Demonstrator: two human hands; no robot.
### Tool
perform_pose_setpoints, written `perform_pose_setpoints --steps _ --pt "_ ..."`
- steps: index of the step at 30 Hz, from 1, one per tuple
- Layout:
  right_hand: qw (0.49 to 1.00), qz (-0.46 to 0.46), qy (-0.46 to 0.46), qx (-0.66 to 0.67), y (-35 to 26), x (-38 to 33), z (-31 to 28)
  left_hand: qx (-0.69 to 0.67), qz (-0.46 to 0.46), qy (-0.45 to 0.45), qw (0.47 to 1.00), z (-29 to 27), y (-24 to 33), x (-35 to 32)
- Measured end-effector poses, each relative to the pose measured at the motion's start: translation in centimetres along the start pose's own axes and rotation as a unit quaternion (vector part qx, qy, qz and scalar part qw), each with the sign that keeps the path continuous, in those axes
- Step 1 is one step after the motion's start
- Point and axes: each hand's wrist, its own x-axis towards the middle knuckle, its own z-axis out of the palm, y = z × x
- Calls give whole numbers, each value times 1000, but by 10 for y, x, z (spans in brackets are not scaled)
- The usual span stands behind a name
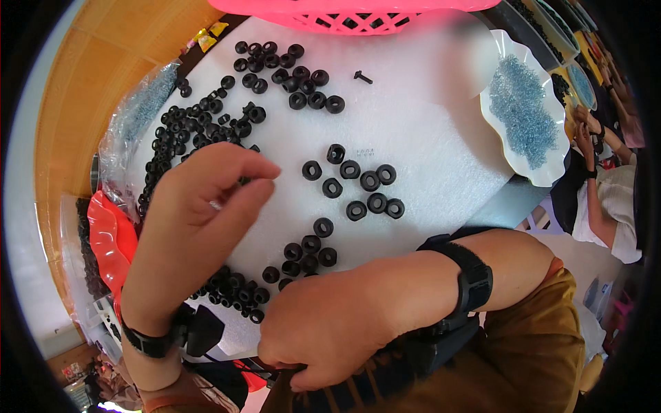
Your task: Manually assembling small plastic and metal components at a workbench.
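My left hand (206,213) hovers over the left side of the white table (427,138). Its fingers are curled, with a small gap between thumb and forefinger tips; I see nothing held there, though black parts show behind. My right hand (323,330) is closed at the table's near edge, knuckles up; whatever its fingers may hold is hidden beneath. Several black ring-shaped parts (370,181) lie loosely grouped mid-table. Another group of black rings (311,244) lies just beyond my right hand. A denser pile of black rings (182,131) spreads beyond and left of my left hand.
A pink basket (351,24) stands at the far edge, near a black screw-like piece (363,77). On the right, a white scalloped dish (496,103) holds small clear-blue pieces. A red scalloped dish (110,237) and a plastic bag (120,138) lie left. Other people's hands (585,127) show far right.
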Motion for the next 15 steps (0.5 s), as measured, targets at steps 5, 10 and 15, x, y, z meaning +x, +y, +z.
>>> perform_pose_setpoints --steps 5,10,15 --pt "999 24 -23 -2 2 0 1 159 115 -37 980 16 0 12" --pt "999 37 -24 13 3 0 1 271 215 -41 937 28 -12 24" --pt "998 52 -5 -37 0 -1 -6 219 126 -10 967 16 -4 10"
